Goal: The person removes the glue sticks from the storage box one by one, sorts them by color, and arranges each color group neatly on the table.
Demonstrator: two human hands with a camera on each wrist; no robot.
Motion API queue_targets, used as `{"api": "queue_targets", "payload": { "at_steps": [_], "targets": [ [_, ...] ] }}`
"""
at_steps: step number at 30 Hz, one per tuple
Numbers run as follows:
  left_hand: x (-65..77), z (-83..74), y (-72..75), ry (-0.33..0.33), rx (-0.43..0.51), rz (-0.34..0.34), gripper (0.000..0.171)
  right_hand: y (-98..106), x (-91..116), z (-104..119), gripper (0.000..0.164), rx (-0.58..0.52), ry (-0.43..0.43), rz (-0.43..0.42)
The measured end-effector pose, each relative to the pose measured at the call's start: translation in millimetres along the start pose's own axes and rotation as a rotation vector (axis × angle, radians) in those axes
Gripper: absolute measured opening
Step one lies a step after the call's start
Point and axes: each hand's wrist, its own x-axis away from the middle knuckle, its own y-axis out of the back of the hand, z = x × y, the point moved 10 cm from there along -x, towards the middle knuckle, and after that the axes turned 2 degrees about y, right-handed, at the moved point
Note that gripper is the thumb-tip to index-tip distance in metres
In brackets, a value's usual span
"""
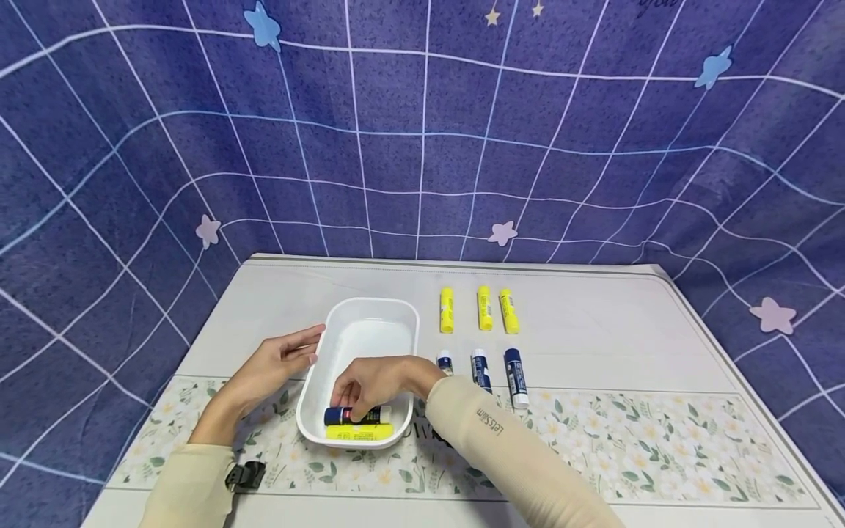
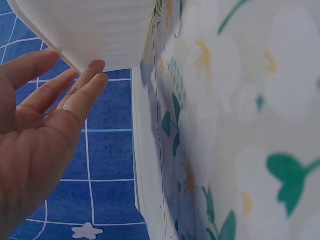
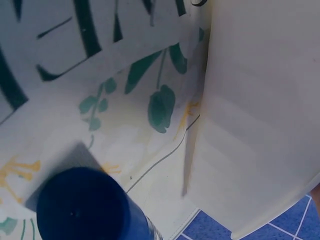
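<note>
Sitting nearer the left edge of the table [image 1: 594, 315] than its right, the white tub [image 1: 359, 330] has the left hand [image 1: 271, 370], fingers extended, grasping nothing, at its left wall. Inside, the right hand [image 1: 379, 380], the nearer grip, pinches the dark blue stick [image 1: 375, 416], long axis parallel to the table's far edge, alongside the yellow stick [image 1: 359, 432].

Two glue sticks [image 1: 359, 432] in the tray [image 1: 372, 334], three sticks [image 1: 485, 308] behind three others [image 1: 482, 371] to its right.

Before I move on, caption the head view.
Right hand pinching navy glue stick beside yellow glue stick in white tray; left hand at tray's side.
</note>
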Motion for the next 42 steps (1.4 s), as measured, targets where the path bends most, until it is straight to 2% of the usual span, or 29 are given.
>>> {"api": "queue_targets", "payload": {
  "at_steps": [9,17,24,35,42],
  "targets": [
    [0.2,-0.2,-0.4,-0.004,0.02,0.004,0.058,5,1,2,0.031,0.017,0.007,-0.021],
    [-0.1,-1.8,-1.6,-0.012,0.043,0.012,0.058,20,5,7,0.033,0.04,0.05,-0.07],
    [0.3,-1.4,-0.8,-0.008,0.033,0.004,0.057,40,9,12,0.034,0.016,0.092,-0.153],
    [-1.8,-1.3,-2.5,0.002,0.039,0.003,0.057,72,21,9,0.036,-0.03,0.078,-0.296],
    [-0.8,0.4,-0.8,0.001,0.033,-0.004,0.058,88,31,5,0.036,-0.111,0.101,-0.369]
  ]
}}
